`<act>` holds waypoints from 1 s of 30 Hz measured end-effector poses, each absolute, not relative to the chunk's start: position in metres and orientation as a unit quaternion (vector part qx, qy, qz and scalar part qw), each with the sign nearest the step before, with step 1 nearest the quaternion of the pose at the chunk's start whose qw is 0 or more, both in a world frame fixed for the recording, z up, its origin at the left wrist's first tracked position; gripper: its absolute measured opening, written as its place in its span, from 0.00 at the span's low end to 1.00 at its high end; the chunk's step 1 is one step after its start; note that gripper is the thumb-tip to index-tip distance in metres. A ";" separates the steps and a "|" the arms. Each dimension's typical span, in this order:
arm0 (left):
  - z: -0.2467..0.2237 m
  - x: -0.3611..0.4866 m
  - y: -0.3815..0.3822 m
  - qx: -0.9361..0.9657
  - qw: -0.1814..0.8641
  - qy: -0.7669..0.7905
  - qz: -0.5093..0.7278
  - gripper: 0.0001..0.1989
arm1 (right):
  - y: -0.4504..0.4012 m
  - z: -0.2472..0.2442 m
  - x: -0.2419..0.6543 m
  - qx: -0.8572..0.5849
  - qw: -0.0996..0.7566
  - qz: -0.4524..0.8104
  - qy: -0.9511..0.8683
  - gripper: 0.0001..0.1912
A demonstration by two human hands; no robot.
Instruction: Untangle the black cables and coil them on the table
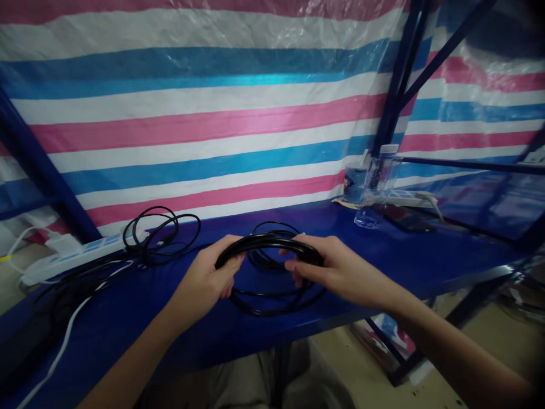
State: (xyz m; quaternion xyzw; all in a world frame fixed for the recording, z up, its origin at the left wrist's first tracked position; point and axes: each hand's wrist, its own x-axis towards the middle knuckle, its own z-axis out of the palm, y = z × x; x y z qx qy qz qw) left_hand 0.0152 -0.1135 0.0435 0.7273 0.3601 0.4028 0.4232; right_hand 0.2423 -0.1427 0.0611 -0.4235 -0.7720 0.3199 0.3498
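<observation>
A coiled black cable arches between my two hands above the blue table. My left hand is closed around the coil's left side, thumb on top. On the opposite side my right hand grips the same bundle with thumb and fingers. Looser loops hang below the hands near the table's front edge. Behind the bundle, more black cable loops lie on the tabletop; whether they belong to the same cable I cannot tell.
At left, a white power strip sits beside tangled black cable and a white cord. A clear plastic bottle, a cup and a dark phone stand or lie at back right. Blue metal posts frame the striped sheet.
</observation>
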 end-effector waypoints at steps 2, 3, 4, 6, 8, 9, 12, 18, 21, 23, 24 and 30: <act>0.037 0.016 -0.108 0.699 0.463 0.374 0.396 0.11 | -0.134 0.052 0.243 -0.437 0.327 0.397 -0.738 0.09; 0.036 0.016 -0.104 0.684 0.487 0.377 0.392 0.11 | -0.128 0.047 0.243 -0.436 0.326 0.418 -0.727 0.10; 0.037 0.017 -0.099 0.670 0.511 0.374 0.388 0.12 | -0.121 0.043 0.243 -0.433 0.335 0.422 -0.723 0.09; 0.040 0.018 -0.088 0.651 0.549 0.358 0.383 0.12 | -0.107 0.035 0.242 -0.428 0.368 0.378 -0.734 0.07; 0.042 0.019 -0.078 0.652 0.561 0.343 0.378 0.13 | -0.097 0.030 0.240 -0.435 0.405 0.305 -0.745 0.07; 0.042 0.019 -0.074 0.657 0.557 0.339 0.378 0.13 | -0.093 0.028 0.240 -0.442 0.417 0.273 -0.746 0.07; 0.034 0.017 -0.070 0.663 0.549 0.334 0.384 0.11 | -0.095 0.022 0.241 -0.466 0.418 0.207 -0.751 0.08; 0.016 0.010 -0.086 0.669 0.575 0.299 0.364 0.08 | -0.121 0.017 0.248 -0.432 0.394 0.307 -0.751 0.11; 0.017 0.013 -0.092 0.641 0.610 0.279 0.372 0.07 | -0.122 0.010 0.238 -0.395 0.471 0.421 -0.666 0.14; 0.021 0.017 -0.094 0.598 0.644 0.251 0.406 0.07 | -0.118 0.006 0.227 -0.370 0.559 0.440 -0.598 0.14; 0.023 0.018 -0.095 0.579 0.657 0.235 0.421 0.08 | -0.116 0.006 0.223 -0.357 0.595 0.443 -0.568 0.14; 0.030 0.018 -0.098 0.566 0.697 0.232 0.375 0.06 | -0.112 0.015 0.225 -0.349 0.538 0.484 -0.596 0.14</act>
